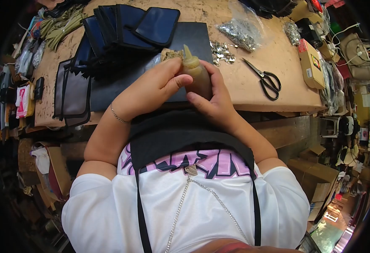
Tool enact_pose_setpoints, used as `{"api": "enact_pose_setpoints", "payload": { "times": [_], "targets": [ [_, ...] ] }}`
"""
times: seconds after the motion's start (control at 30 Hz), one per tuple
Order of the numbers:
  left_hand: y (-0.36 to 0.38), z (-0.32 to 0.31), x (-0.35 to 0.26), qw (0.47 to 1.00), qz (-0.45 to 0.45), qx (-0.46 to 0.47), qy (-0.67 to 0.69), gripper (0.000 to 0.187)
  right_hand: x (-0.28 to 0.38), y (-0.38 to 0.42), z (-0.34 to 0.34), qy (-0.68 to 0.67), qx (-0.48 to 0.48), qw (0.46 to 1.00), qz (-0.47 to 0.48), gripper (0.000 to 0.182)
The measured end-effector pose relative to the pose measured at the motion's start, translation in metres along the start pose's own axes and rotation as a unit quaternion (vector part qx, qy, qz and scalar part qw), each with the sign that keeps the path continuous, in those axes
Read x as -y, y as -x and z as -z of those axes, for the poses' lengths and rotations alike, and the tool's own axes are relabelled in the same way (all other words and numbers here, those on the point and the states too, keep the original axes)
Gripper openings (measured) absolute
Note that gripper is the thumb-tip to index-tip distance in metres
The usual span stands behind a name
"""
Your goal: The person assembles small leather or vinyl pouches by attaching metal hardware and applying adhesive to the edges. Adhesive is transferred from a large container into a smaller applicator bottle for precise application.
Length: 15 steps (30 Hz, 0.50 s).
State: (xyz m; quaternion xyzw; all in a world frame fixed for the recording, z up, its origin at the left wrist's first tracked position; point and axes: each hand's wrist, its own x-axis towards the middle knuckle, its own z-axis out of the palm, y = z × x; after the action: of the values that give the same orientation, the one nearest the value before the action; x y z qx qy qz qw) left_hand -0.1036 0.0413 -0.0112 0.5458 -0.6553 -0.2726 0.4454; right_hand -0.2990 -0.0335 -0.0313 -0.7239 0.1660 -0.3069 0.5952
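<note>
A squeeze bottle [199,80] of brownish stuff, with a pointed yellowish nozzle, stands nearly upright between my hands, in front of my apron. My right hand [214,95] is wrapped round its right side. My left hand [168,80] is closed against its left side, the thumb lying over the bottle; its other fingers are mostly hidden. Just beyond my left hand is a tan, rough-looking thing [171,55], partly covered. Under and behind the hands lies a dark flat sheet [193,36]. Black-edged dark blue pouches [157,26] are piled to the left.
Black-handled scissors [264,78] lie open on the right of the tan table [252,95]. Small metal clips [223,52] and a plastic bag of metal parts [244,33] are behind. A carton [310,63] stands at the right edge; olive straps [62,25] lie back left.
</note>
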Motion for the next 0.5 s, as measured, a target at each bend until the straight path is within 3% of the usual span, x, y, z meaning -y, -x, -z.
{"api": "enact_pose_setpoints", "payload": {
  "times": [0.1, 0.2, 0.3, 0.4, 0.5],
  "targets": [
    [0.002, 0.002, -0.004, 0.998, 0.012, -0.001, 0.055, 0.038, 0.003, -0.001, 0.001, -0.064, -0.013, 0.997, -0.043, 0.073],
    [-0.001, 0.006, -0.011, 0.990, 0.092, 0.025, 0.105, 0.041, 0.000, -0.007, -0.002, -0.033, -0.023, 0.999, 0.026, 0.074],
    [-0.008, -0.009, -0.016, 0.986, 0.153, 0.011, 0.069, 0.045, -0.006, -0.006, -0.003, 0.042, -0.023, 0.998, 0.034, 0.075],
    [-0.005, -0.009, -0.009, 0.993, 0.106, 0.021, 0.038, 0.043, -0.006, -0.006, 0.002, 0.068, -0.010, 0.997, 0.038, 0.076],
    [-0.001, 0.000, -0.003, 0.994, 0.065, 0.062, 0.065, 0.036, -0.001, -0.002, 0.004, -0.017, 0.003, 1.000, 0.006, 0.077]
  ]
}}
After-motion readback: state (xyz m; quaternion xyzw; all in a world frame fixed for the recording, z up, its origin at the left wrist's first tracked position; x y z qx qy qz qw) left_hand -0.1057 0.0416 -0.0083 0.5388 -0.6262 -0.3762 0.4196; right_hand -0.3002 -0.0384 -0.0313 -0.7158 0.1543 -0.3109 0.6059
